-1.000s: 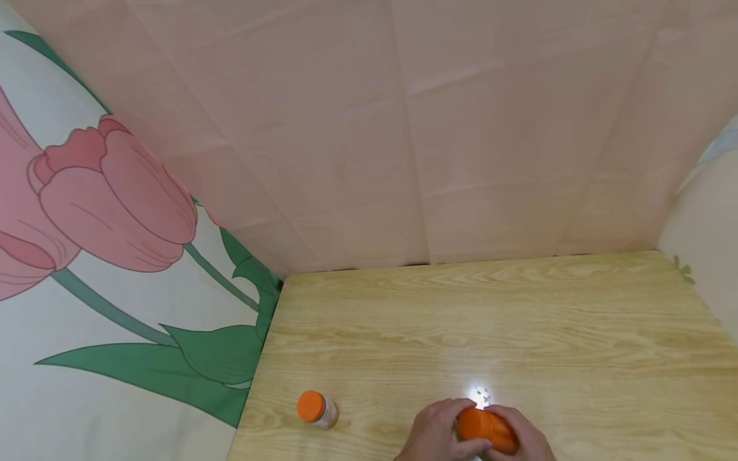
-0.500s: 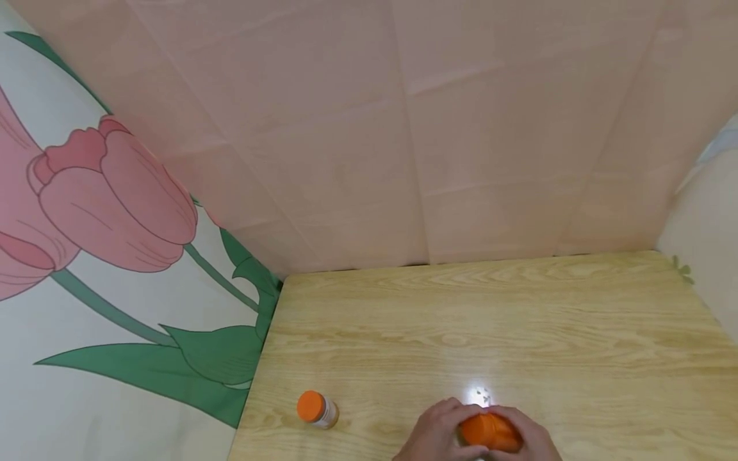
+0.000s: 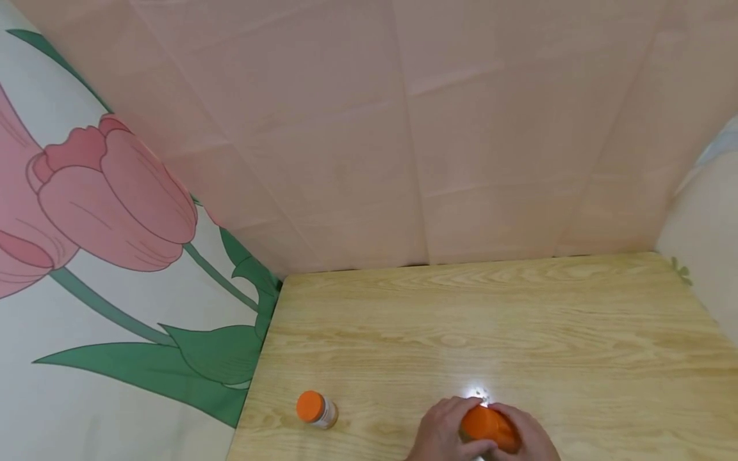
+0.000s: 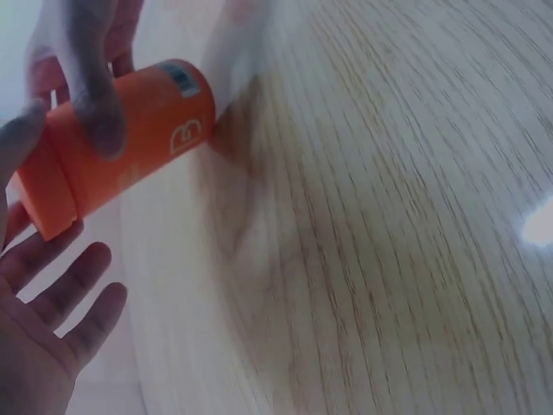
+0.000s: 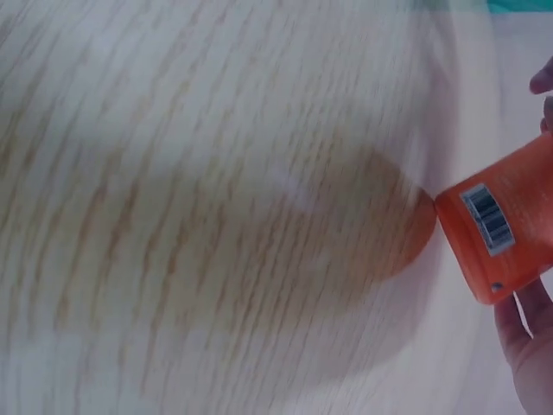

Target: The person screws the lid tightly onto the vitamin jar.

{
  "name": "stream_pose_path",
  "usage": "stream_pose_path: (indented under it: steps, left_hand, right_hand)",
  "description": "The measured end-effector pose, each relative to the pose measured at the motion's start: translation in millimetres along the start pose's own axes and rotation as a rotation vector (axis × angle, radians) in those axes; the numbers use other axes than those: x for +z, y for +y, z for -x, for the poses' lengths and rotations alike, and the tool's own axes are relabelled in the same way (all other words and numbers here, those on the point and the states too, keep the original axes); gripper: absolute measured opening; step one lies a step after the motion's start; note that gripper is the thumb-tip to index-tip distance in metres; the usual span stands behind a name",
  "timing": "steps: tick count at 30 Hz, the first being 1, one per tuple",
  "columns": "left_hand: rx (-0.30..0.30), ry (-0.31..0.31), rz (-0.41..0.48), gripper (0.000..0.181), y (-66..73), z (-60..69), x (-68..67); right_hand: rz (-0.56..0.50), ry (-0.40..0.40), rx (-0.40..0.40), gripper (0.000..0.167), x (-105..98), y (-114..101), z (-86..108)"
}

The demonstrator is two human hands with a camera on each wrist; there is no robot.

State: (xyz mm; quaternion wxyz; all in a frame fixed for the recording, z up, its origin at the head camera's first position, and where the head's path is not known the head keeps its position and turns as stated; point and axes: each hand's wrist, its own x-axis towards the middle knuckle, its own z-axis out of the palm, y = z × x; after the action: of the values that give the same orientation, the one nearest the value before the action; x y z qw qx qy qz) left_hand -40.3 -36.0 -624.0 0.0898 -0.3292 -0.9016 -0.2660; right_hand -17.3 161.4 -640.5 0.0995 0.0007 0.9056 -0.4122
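Note:
Both hands are on an orange plastic bottle (image 4: 155, 121) tilted low over the near part of the table. My left hand (image 3: 441, 430) grips the orange cap (image 4: 50, 186) between thumb and forefinger; its other fingers spread below in the left wrist view. My right hand (image 3: 533, 436) holds the bottle's body from the other side, its thumb across it. A barcode label (image 5: 487, 220) shows near the bottle's base. The cap still sits on the bottle. In the head view the hands cover much of it.
A small jar (image 3: 327, 415) with an orange lid and a pale label stands upright at the table's left. The wood-grain table (image 3: 473, 314) meets a pink cloth backdrop (image 3: 346, 160) behind and a tulip-printed sheet (image 3: 115, 307) on the left.
My left hand has shifted slightly on the cap, its fingers and thumb changing place around it. The bottle tips a little between both hands. The jar stays put.

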Motion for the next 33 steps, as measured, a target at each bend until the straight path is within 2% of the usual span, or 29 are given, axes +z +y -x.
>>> stream_pose_path:
  steps: [4,8,12,18,20,22,25,27,29,33]
  left_hand:
    - [0.007,-0.004,0.040,0.058,0.8,-0.8,-2.8]
    - [0.046,-0.006,0.039,0.055,0.5,-2.2,-6.2]
    - [0.090,-0.019,0.021,0.055,-1.4,-2.7,-7.2]
    - [0.116,0.011,-0.071,0.060,-3.5,-1.4,-3.4]
    - [0.089,0.009,-0.076,0.062,-2.9,-0.9,-2.2]
    - [0.021,-0.019,-0.047,0.062,-1.2,-0.3,-1.9]
    - [-0.101,-0.057,0.001,0.060,2.3,0.2,-2.8]
    - [-0.149,-0.069,0.020,0.057,3.5,0.4,-3.4]
    - [-0.156,-0.062,0.030,0.056,3.6,0.3,-4.1]
    - [-0.115,-0.046,0.049,0.056,2.1,0.1,-5.7]
  right_hand:
    - [-0.058,-0.095,0.066,0.071,-6,-3,-1.5]
    - [-0.121,-0.128,0.058,0.071,-9,-2,-0.8]
    - [-0.128,-0.111,0.006,0.070,-9,-1,-0.2]
    - [-0.099,-0.063,0.012,0.070,-1,0,-0.2]
    - [-0.063,-0.011,-0.023,0.070,3,0,0.3]
    - [-0.023,0.014,-0.030,0.070,6,0,0.6]
    - [0.011,-0.010,0.005,0.072,6,-3,0.2]
    - [0.019,-0.057,0.055,0.074,5,-4,-0.8]
    - [0.017,-0.089,0.084,0.077,3,-5,-2.6]
    - [0.008,-0.097,0.089,0.076,-1,-5,-4.0]
